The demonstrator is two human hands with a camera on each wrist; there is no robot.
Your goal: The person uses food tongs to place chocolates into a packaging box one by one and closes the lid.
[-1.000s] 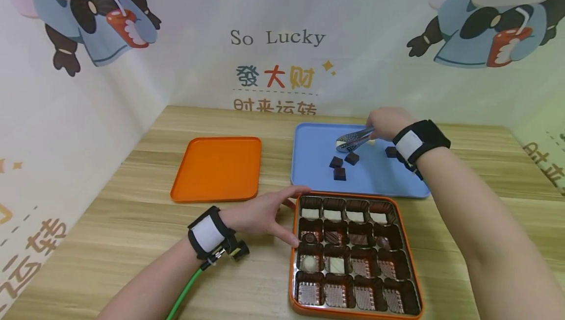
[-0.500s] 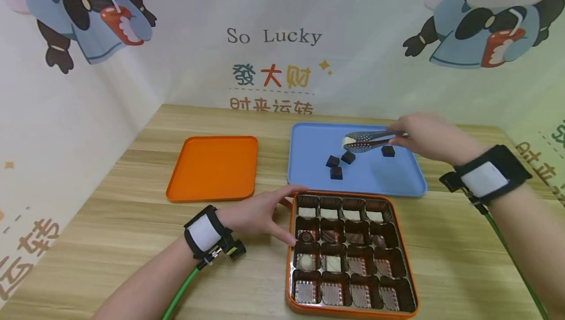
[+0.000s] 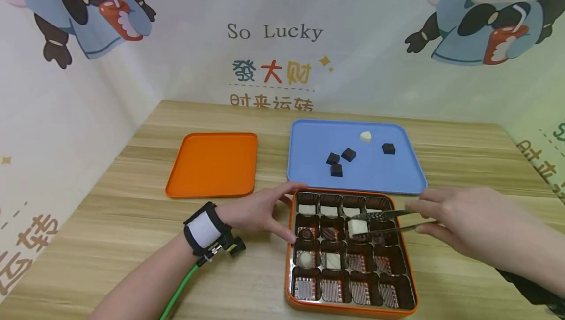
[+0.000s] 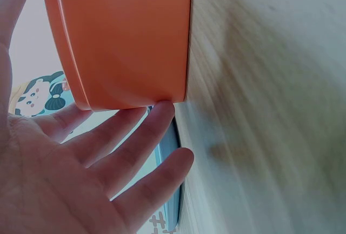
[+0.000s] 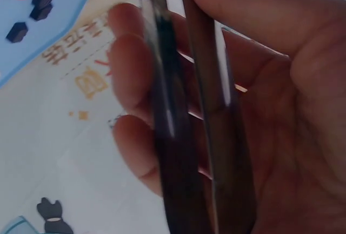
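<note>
My right hand (image 3: 459, 217) holds metal tongs (image 3: 397, 222) that enter from the right over the box. Between the tong tips is a white chocolate (image 3: 358, 227), above the second row of compartments. In the right wrist view, the fingers (image 5: 130, 77) wrap the tong arms and the tips lie out of frame. My left hand (image 3: 260, 214) is spread at the back left corner of the orange chocolate box (image 3: 289, 281), thumb on its left side. Fingertips (image 4: 162, 109) touch the orange wall in the left wrist view. Chocolates occupy the two back rows and two compartments of the third row.
Behind the box lies a blue tray (image 3: 309, 138) with several dark chocolates (image 3: 336, 170) and a white chocolate (image 3: 366, 136). To its left is an orange tray (image 3: 212, 165). A printed cloth (image 3: 371, 65) hangs behind the wooden table (image 3: 145, 183).
My right hand has brought the tongs with the white chocolate from the blue tray forward over the box. My left hand stays at the box corner.
</note>
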